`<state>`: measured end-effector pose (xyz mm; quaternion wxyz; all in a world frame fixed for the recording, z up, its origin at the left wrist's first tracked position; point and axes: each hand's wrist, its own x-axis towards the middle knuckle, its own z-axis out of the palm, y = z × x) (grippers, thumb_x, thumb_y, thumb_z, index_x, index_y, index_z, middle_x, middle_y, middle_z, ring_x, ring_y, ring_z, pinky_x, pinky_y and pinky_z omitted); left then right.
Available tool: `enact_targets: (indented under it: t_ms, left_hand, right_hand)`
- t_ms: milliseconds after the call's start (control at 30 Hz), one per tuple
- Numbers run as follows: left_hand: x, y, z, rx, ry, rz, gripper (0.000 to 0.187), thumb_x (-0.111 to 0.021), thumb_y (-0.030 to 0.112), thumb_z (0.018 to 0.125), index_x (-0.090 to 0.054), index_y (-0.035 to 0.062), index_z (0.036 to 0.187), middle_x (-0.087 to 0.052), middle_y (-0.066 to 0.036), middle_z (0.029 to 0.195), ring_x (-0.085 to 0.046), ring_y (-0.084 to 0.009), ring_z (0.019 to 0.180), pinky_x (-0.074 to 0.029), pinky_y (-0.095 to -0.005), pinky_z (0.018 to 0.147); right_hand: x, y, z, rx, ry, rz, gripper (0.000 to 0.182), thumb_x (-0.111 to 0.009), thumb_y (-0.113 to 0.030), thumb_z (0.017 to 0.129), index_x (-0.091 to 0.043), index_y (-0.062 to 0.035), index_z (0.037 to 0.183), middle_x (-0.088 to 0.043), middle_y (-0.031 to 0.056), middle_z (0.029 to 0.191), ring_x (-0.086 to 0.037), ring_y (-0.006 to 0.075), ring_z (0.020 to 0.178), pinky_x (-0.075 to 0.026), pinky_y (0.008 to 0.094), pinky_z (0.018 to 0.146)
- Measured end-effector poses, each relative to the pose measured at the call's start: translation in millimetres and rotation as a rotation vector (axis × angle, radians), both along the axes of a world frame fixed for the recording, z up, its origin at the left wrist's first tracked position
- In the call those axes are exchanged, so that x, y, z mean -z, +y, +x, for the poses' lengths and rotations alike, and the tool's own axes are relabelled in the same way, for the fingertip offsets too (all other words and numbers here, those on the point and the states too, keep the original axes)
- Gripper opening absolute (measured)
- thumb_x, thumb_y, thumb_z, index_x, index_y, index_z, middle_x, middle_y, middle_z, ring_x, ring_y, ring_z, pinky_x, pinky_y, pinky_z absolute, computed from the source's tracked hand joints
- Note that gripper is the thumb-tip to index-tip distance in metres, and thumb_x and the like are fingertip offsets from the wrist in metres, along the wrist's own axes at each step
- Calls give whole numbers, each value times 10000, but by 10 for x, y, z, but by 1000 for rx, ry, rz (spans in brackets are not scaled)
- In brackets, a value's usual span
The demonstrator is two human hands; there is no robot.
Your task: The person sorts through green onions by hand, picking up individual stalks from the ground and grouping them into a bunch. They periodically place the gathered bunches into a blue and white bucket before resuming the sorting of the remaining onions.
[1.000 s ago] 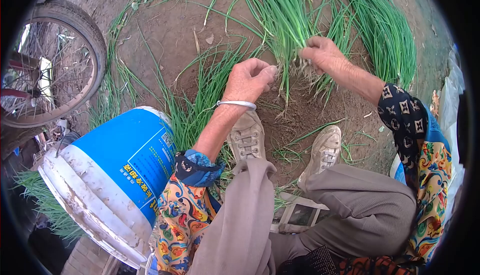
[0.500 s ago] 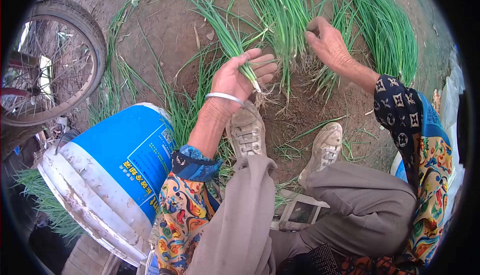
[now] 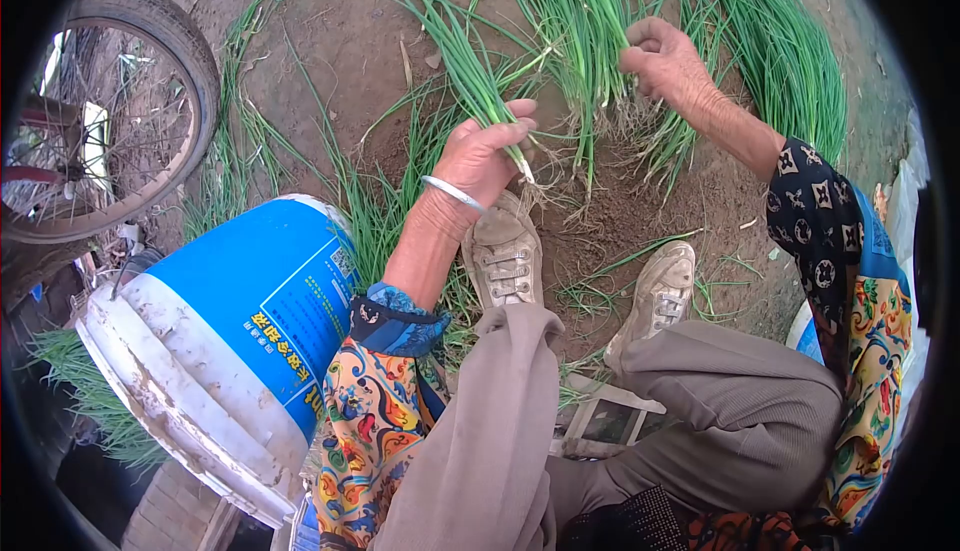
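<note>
A small bunch of spring onions (image 3: 462, 59) lies across the palm of my left hand (image 3: 478, 161), its white roots pointing down toward my shoe. The thumb and fingers of that hand are closed round the stalks. My right hand (image 3: 668, 69) is closed in a pinch at the right edge of a larger heap of spring onions (image 3: 575, 11) on the soil. Its fingertips meet the stalks there, though how many they grip is hidden. Tangled roots and loose soil sit below the heap.
A blue and white bucket (image 3: 250, 291) lies tilted at my left, with a bicycle wheel (image 3: 120, 116) beyond it. Another thick pile of spring onions (image 3: 785, 61) is at the far right. My shoes (image 3: 505, 251) stand on bare soil among scattered green stalks.
My left fingers have folded over the bunch that lay in an open palm. My right hand has shifted slightly right and up, its fingers curling in against the heap's stalks.
</note>
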<state>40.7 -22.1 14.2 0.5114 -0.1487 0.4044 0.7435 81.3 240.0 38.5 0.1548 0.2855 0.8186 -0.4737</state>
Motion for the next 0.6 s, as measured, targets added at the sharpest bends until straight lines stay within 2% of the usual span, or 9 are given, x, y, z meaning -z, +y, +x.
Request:
enact_targets:
  t_ms: [33,100,200,300,400,500,567,600]
  left_hand:
    - [-12,10,12,-8,6,3,382,-636,49,823,-539,-18,1186,-605,-53,941,-564,-176,827,-481,-337,766]
    - [-10,23,32,-6,14,23,380,-630,19,822,-534,-23,1187,-611,-60,960,-573,-180,841,-485,-338,772]
    - [-45,44,44,-1,36,31,369,-618,-12,822,-535,-29,1181,-620,-82,1007,-590,-185,881,-487,-332,773]
    - [-185,71,76,12,93,-75,348,-613,-26,820,-551,-36,1162,-625,-104,1045,-604,-188,901,-488,-328,771]
    - [-188,-144,-27,98,216,-250,339,-620,-21,815,-575,-42,1150,-630,-108,1055,-618,-184,876,-492,-311,761]
    - [-228,-388,-203,-28,379,-531,283,-596,-1,839,-593,-33,1120,-646,-90,1003,-620,-145,821,-495,-254,696]
    - [-242,-531,-321,-224,430,-624,223,-584,25,861,-608,-16,1079,-649,-81,969,-621,-126,793,-493,-233,657]
    - [-259,-573,-348,-348,454,-579,207,-594,60,876,-605,-2,1073,-647,-80,949,-602,-114,715,-485,-228,588]
  right_hand:
    - [-78,-117,14,-3,-27,-136,265,-610,-237,810,-577,-23,962,-584,56,749,-555,97,665,-509,273,633]
    - [-196,-364,40,-112,-116,-280,264,-632,-261,843,-600,-31,968,-545,-4,697,-505,44,544,-446,188,479]
    - [-369,-618,54,-301,-308,-376,304,-673,-312,846,-636,-24,937,-548,-3,674,-510,61,521,-447,213,449]
    - [-359,-698,87,-339,-355,-430,293,-670,-307,851,-634,-29,936,-546,-1,666,-517,67,526,-453,220,454]
    - [-301,-700,122,-321,-352,-349,248,-628,-244,884,-617,-12,971,-550,7,670,-521,72,531,-459,229,457]
    - [-207,-630,151,-286,-357,-246,232,-590,-213,909,-603,1,998,-553,15,678,-531,74,537,-475,226,464]
    - [-190,-598,163,-235,-372,-165,238,-585,-222,914,-605,1,997,-553,17,680,-533,74,536,-482,224,465]
    - [-164,-571,165,-240,-390,-152,269,-572,-223,924,-586,16,1046,-550,18,681,-533,77,533,-490,224,464]
